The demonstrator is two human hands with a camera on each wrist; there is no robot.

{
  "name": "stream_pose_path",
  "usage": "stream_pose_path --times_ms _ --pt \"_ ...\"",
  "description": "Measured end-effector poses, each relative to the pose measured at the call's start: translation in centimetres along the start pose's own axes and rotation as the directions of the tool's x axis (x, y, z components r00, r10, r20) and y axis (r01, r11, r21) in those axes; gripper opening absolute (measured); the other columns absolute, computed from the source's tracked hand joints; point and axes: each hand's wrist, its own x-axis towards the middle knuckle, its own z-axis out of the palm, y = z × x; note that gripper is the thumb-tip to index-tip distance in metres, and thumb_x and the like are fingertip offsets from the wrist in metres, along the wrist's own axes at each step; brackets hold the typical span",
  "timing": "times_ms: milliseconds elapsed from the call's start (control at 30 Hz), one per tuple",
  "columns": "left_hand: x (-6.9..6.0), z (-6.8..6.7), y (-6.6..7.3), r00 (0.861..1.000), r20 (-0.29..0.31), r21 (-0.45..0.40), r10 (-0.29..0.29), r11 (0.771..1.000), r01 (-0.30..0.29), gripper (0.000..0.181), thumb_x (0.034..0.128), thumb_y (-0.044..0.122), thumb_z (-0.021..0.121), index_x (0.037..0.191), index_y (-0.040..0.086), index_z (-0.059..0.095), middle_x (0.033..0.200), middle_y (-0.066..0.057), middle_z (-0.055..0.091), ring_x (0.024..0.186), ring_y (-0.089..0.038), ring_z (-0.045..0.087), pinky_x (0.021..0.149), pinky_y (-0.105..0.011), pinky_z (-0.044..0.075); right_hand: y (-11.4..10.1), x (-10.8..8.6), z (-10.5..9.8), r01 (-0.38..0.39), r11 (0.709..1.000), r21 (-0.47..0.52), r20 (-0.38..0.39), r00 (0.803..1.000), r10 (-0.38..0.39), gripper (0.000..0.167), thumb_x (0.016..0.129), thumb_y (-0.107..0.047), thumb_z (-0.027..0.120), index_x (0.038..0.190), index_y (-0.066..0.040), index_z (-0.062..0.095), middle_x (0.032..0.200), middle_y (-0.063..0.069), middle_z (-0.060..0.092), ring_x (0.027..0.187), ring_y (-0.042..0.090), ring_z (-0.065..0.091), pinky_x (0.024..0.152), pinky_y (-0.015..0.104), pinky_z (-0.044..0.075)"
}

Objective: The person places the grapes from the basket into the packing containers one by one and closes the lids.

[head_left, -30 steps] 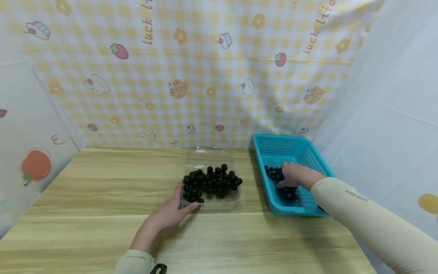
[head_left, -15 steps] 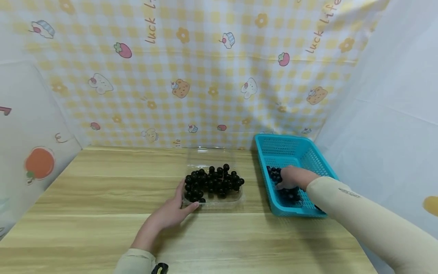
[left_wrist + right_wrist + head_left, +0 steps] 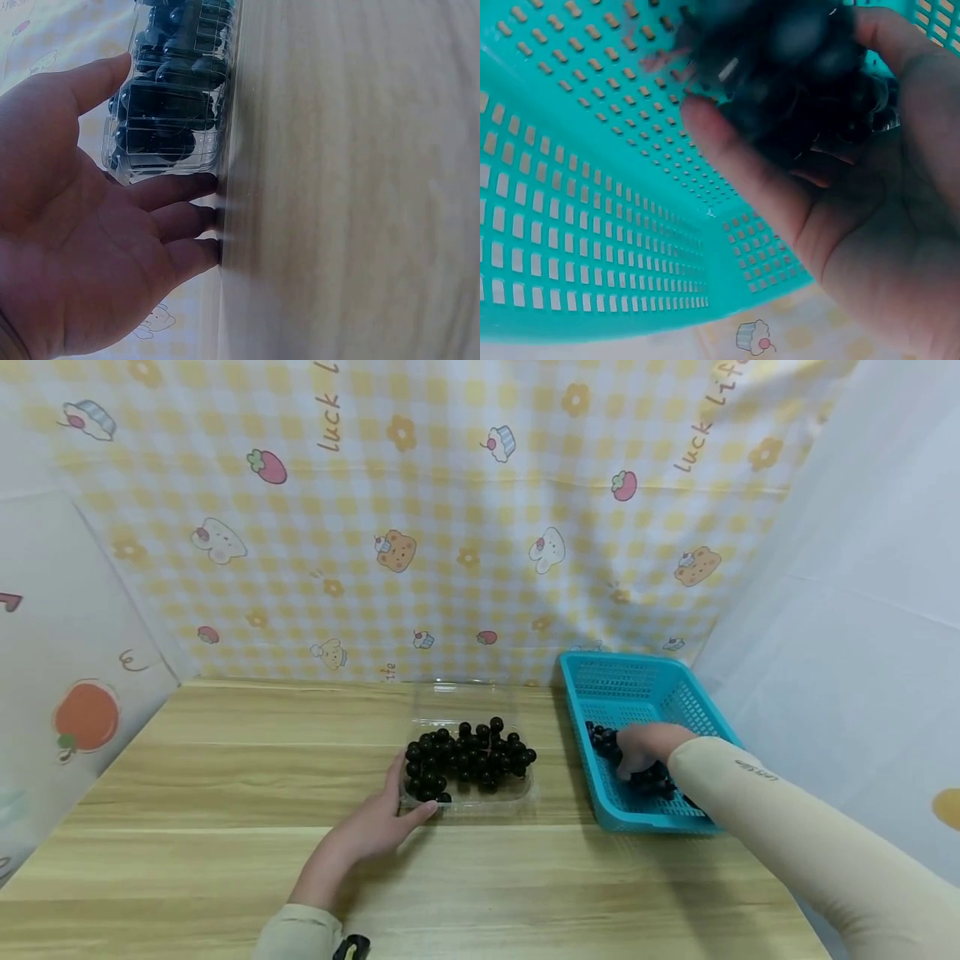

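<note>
The left hand shows its palm, with the thumb raised to the near edge of a clear plastic container and three fingers reaching down so that their tips appear to meet the wooden tabletop. Dark, round, grape-like fruits fill the container, pressed close behind its ridged wall (the plastic catches pale glints that blur their outlines). Behind the hand and the container, a pale checked cloth printed with small cartoon figures shows along the left and below.
</note>
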Motion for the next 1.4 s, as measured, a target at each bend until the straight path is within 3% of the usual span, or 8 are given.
stream_pose_path --times_ms 233,400,633,833,1067,1200,1333,1400 --pt "-0.1 0.0 0.0 1.000 -0.004 -0.001 0.003 1.000 -0.003 0.109 0.1046 0.057 0.060 0.170 0.012 -0.015 0.170 -0.036 0.026 0.141 -0.061 0.049 0.120 -0.072 0.039 0.7 -0.6 -1.1 0.025 0.999 0.024 -0.032 0.999 -0.024 0.008 0.096 -0.009 0.068 0.098 -0.006 0.061 0.091 0.011 0.058 0.079 0.023 0.052 0.069 0.035 0.042" --pt "-0.1 0.1 0.0 1.000 -0.006 -0.002 0.004 1.000 -0.004 0.108 0.1051 0.056 0.060 0.170 0.013 -0.015 0.170 -0.035 0.025 0.142 -0.061 0.048 0.120 -0.072 0.039 0.8 -1.0 -1.8 0.012 0.997 0.072 -0.064 0.998 -0.007 0.002 0.096 -0.003 0.061 0.097 -0.004 0.060 0.084 0.011 0.054 0.064 0.019 0.051 0.053 0.030 0.051" --pt "0.0 0.1 0.0 1.000 0.000 -0.004 0.002 1.000 -0.002 0.109 0.1050 0.056 0.060 0.170 0.013 -0.015 0.170 -0.035 0.025 0.140 -0.061 0.051 0.120 -0.072 0.040 0.8 -2.8 -4.4 -0.007 0.998 0.070 -0.099 0.995 0.014 0.008 0.096 -0.003 0.060 0.103 -0.003 0.064 0.113 0.026 0.060 0.052 0.017 0.049 0.043 0.029 0.045" --pt "0.1 0.1 -0.1 1.000 -0.002 -0.005 0.001 1.000 -0.001 0.109 0.1048 0.057 0.060 0.170 0.013 -0.015 0.171 -0.034 0.024 0.141 -0.061 0.049 0.121 -0.073 0.038 0.7 -4.8 -7.8 0.011 0.998 0.056 -0.137 0.991 -0.004 0.036 0.095 -0.004 0.060 0.073 -0.019 0.036 0.069 0.000 0.036 0.055 0.017 0.050 0.047 0.030 0.055" --pt "0.1 0.1 -0.1 1.000 -0.001 0.005 0.003 1.000 -0.003 0.109 0.1048 0.057 0.060 0.170 0.012 -0.015 0.170 -0.034 0.024 0.139 -0.061 0.051 0.120 -0.072 0.039 0.3 -7.8 -10.2 0.060 0.995 0.081 -0.177 0.983 -0.045 0.041 0.091 -0.002 0.059 0.067 -0.021 0.032 0.061 -0.008 0.017 0.053 0.011 0.029 0.051 0.035 0.060" --pt "0.1 0.0 -0.1 1.000 0.001 -0.003 0.005 1.000 -0.005 0.110 0.1045 0.058 0.060 0.170 0.012 -0.015 0.171 -0.035 0.023 0.139 -0.061 0.051 0.120 -0.072 0.039 -0.3 -9.5 -11.4 0.072 0.996 0.055 -0.221 0.974 -0.058 0.036 0.093 -0.004 0.059 0.070 -0.019 0.036 0.064 -0.005 0.021 0.054 0.012 0.027 0.046 0.030 0.052" --pt "0.1 0.0 -0.1 1.000 0.003 -0.002 0.003 1.000 -0.003 0.110 0.1043 0.059 0.060 0.170 0.011 -0.015 0.171 -0.035 0.023 0.140 -0.061 0.050 0.120 -0.073 0.039 -1.2 -11.5 -12.6 0.104 0.994 0.027 -0.285 0.954 -0.092 0.006 0.096 -0.008 0.063 0.091 -0.005 0.062 0.079 0.008 0.056 0.052 0.017 0.048 0.048 0.031 0.050" --pt "0.1 0.0 -0.1 1.000 0.003 0.001 -0.001 1.000 0.001 0.110 0.1044 0.059 0.060 0.170 0.012 -0.015 0.171 -0.034 0.023 0.141 -0.061 0.049 0.120 -0.073 0.038 -1.7 -12.4 -13.1 0.122 0.992 0.009 -0.318 0.941 -0.113 0.014 0.096 -0.010 0.065 0.106 0.000 0.067 0.095 0.016 0.065 0.054 0.020 0.056 0.052 0.033 0.051"
